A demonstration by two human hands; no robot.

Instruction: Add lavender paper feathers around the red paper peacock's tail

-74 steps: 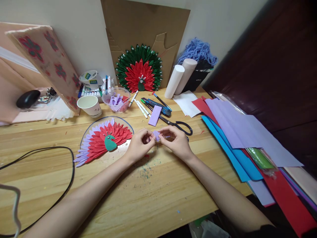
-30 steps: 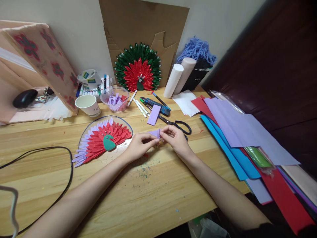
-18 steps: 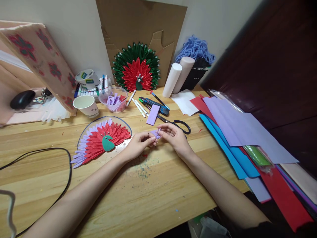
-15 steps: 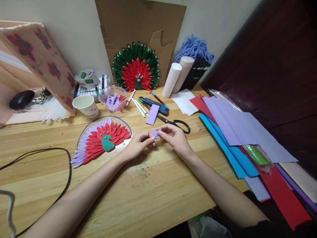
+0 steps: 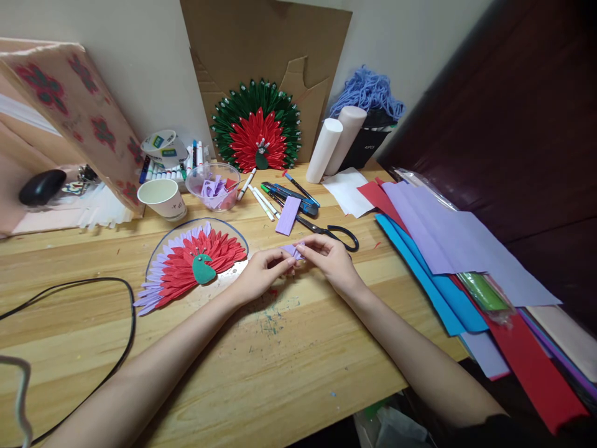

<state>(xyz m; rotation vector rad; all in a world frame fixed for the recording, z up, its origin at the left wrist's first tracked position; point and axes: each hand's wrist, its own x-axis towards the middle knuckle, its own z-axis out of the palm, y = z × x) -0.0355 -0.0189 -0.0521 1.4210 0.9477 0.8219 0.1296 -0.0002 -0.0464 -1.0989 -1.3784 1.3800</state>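
Both hands meet at the middle of the wooden table (image 5: 289, 348). My left hand (image 5: 263, 277) and my right hand (image 5: 326, 258) pinch a small lilac foam piece (image 5: 292, 250) between their fingertips, just above the tabletop. To the left lies a half-round peacock fan (image 5: 191, 264) of red and lilac petals with a green body. A lilac foam strip (image 5: 288, 215) and black-handled scissors (image 5: 333, 234) lie just beyond my hands.
A clear bowl of lilac pieces (image 5: 213, 186), a paper cup (image 5: 163, 198) and markers (image 5: 275, 196) stand behind. A finished green-red peacock (image 5: 257, 127) leans on cardboard. Coloured foam sheets (image 5: 448, 261) spread at the right. A black cable (image 5: 93, 330) loops at the left.
The hands have stayed together on the lilac piece, turning and folding it; my right fingers shifted slightly over it. The view drifted a little.
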